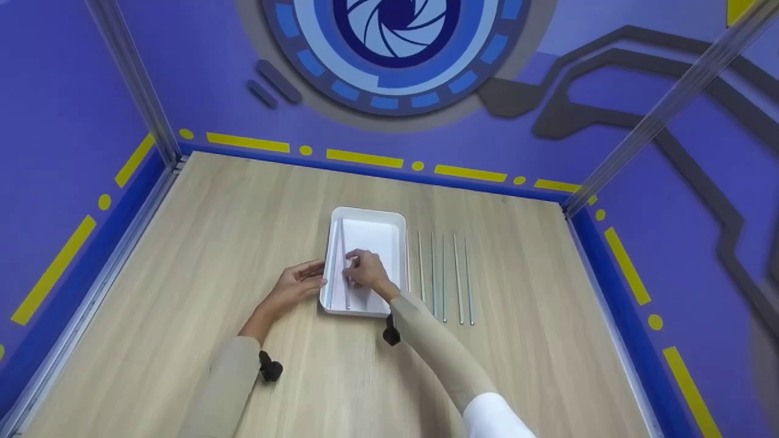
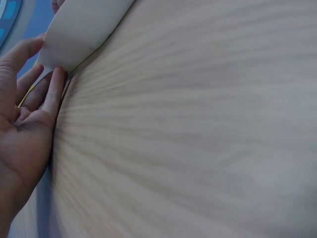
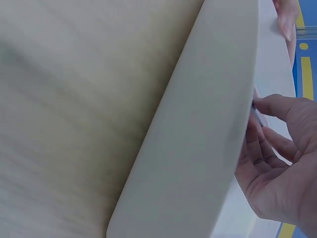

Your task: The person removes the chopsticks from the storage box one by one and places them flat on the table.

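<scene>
A shallow white tray (image 1: 374, 216) lies on the wooden table. Inside it, along the left side, is a thin metal stick (image 1: 342, 243) that looks like a chopstick. My right hand (image 1: 367, 271) reaches over the tray and pinches the stick between thumb and fingers. In the right wrist view, the tray wall (image 3: 198, 124) hides part of these fingers. My left hand (image 1: 295, 285) is at the tray's left side, its fingers extended and touching the outer wall, as the left wrist view also shows.
Several similar thin metal sticks (image 1: 444, 280) lie roughly parallel on the table, right of the tray. One more pinkish stick (image 1: 408, 261) lies close along the tray's right wall. Blue printed panels (image 1: 389, 140) enclose the table at the back and sides.
</scene>
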The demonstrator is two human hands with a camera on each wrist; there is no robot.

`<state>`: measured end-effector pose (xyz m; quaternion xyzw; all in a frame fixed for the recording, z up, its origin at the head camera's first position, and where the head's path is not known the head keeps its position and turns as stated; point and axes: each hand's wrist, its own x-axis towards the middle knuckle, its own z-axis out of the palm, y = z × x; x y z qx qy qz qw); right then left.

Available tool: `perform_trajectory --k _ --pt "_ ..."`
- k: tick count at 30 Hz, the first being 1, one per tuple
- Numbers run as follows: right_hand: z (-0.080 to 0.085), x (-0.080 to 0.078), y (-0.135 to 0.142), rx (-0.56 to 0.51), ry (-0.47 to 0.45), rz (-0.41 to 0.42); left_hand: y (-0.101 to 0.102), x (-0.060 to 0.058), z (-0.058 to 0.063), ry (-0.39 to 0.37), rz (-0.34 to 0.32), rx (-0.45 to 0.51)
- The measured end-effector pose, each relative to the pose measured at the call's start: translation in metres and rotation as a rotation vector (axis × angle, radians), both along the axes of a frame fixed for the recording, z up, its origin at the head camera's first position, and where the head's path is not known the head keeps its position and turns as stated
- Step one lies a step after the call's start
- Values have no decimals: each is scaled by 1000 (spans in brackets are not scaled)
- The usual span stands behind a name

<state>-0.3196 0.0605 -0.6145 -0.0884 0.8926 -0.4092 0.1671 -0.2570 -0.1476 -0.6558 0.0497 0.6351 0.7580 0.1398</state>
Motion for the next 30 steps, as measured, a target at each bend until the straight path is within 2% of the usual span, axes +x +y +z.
perform_trajectory --k 5,18,24,30 --pt "3 0 11 61 11 2 1 0 -2 -5 9 21" --pt "7 -4 29 183 78 46 1 -1 -1 -4 18 -33" --pt "16 -1 38 108 35 46 1 0 0 -4 20 -37" --pt "24 1 48 -56 -58 20 1 0 1 4 18 -17"
